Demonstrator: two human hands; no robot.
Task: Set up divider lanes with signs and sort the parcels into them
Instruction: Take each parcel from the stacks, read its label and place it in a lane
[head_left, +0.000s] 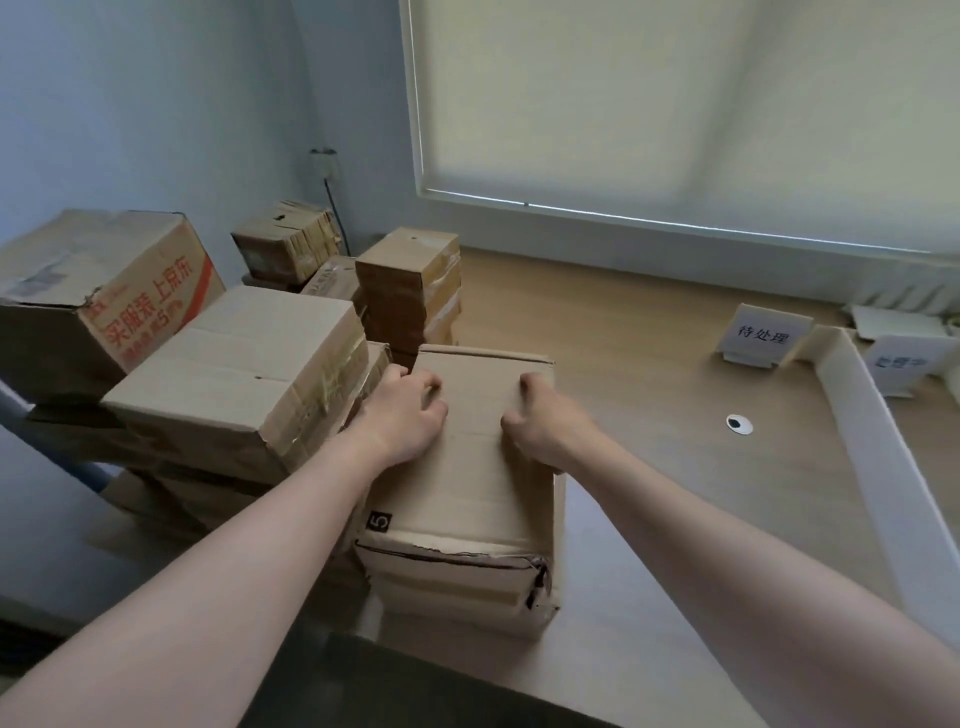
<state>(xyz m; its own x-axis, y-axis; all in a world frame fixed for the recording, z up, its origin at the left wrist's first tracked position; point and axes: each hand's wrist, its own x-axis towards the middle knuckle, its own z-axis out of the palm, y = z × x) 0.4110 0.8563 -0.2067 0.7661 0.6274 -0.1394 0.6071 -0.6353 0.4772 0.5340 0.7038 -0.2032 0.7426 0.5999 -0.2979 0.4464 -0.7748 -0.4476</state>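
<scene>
I'm resting my left hand (402, 413) and right hand (540, 423), fingers curled, gripping the near brown cardboard parcel (467, 499) marked 5.

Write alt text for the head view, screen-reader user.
Both hands, left hand and right hand, rest with curled fingers on top of a cardboard box marked 5 on a wooden table. More stacked cardboard parcels sit to its left; to the right stand a white divider and a white sign.
</scene>
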